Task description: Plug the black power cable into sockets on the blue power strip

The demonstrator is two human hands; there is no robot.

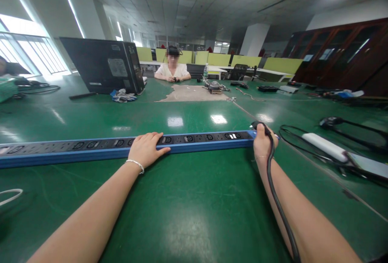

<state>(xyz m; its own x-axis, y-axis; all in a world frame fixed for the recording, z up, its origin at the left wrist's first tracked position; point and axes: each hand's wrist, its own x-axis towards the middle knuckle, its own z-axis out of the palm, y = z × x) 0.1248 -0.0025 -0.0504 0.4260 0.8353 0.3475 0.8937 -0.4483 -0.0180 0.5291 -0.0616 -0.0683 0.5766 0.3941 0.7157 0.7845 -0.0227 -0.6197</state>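
A long blue power strip (209, 145) with a row of black sockets lies across the green table, running out of view at the left. My left hand (146, 148), a silver bracelet on its wrist, grips the strip near its middle, fingers over the top and thumb along the front side. At the strip's right end, my right hand (263, 139) is closed around the plug end of a black power cord (274, 190). The cord hangs down over my right forearm. My fingers partly hide the plug, so I cannot tell whether it touches the strip.
A black computer case (103, 67) stands at the back left, with work gloves (123, 95) beside it. A person (172, 69) sits across the table (188, 198). To the right lie a white power strip (325, 147) and black cables (291, 133).
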